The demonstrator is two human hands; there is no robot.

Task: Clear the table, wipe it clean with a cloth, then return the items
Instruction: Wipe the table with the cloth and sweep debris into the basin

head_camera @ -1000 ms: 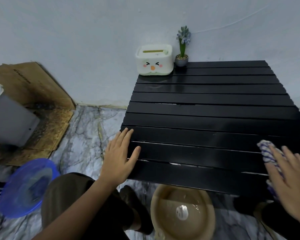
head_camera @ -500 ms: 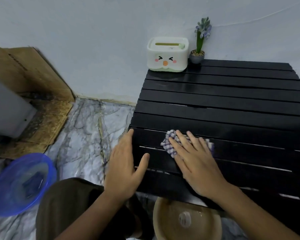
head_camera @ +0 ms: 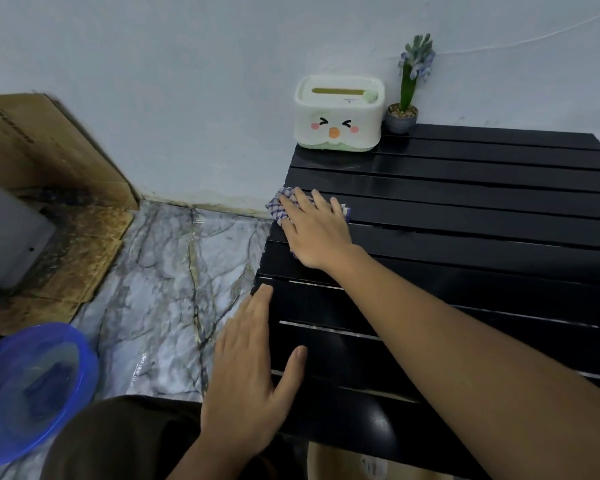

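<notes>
A black slatted table [head_camera: 465, 209] fills the right half of the view. My right hand [head_camera: 317, 228] lies flat on a blue-and-white checked cloth [head_camera: 280, 206], pressing it onto the slats near the table's left edge. Only the cloth's edges show around my fingers. My left hand [head_camera: 248, 386] rests flat with fingers spread on the table's near left corner, holding nothing. A white tissue box with a cartoon face [head_camera: 339, 114] and a small potted plant with bluish flowers [head_camera: 405, 98] stand at the table's far left corner against the wall.
A blue plastic basin [head_camera: 32, 393] holding water sits on the marble floor at lower left. Stained cardboard [head_camera: 49, 161] and a grey bin [head_camera: 4, 237] lie at far left. A tan basin [head_camera: 371, 462] shows under the table's near edge. My knee [head_camera: 118, 441] is below.
My right hand has swept the cloth from the table's right side across to the left edge and then farther from me. My left hand has stayed on the near corner.
</notes>
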